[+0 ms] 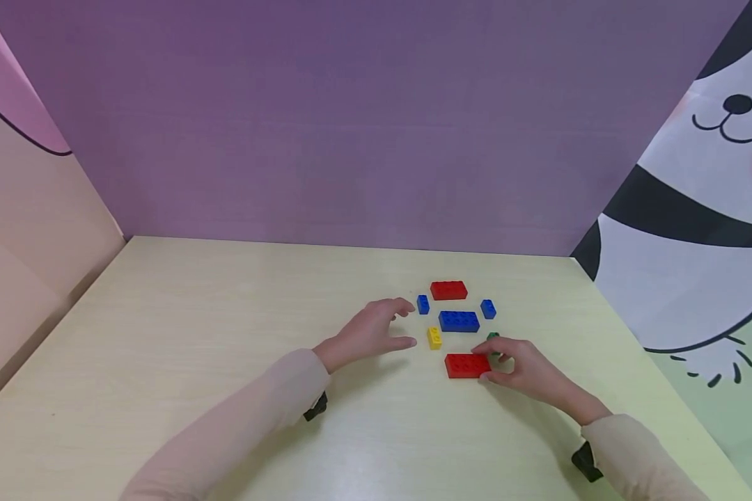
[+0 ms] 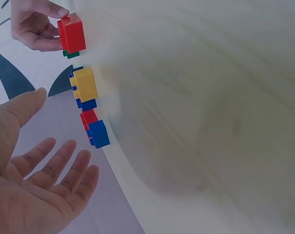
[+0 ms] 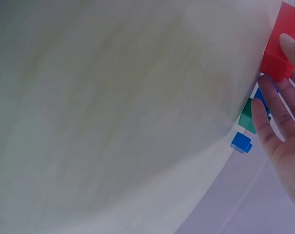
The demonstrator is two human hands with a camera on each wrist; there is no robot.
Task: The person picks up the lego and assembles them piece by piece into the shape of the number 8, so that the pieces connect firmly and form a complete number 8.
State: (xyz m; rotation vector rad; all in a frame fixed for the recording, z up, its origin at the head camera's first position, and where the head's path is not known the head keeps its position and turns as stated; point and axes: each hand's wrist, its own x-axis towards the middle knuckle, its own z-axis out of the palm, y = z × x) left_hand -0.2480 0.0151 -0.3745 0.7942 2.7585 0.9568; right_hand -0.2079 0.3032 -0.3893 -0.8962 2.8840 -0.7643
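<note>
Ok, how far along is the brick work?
Done, by the look of it: the far red brick, long blue brick and yellow brick lie set out, apart, on the table. In hand: the near red brick, gripped by the right hand. Remaining: possibly joining, since no bricks look connected; the left hand holds nothing.

Red brick (image 1: 463, 367) and yellow brick (image 1: 435, 339): smooth plastic, slightly glossy, studded. Tabletop (image 1: 238, 306): smooth, wood-grained, satin sheen. Sleeves (image 1: 232, 421): matt cloth. Purple back panel (image 1: 351, 139): matt, possibly paper or cloth; texture indistinct.
</note>
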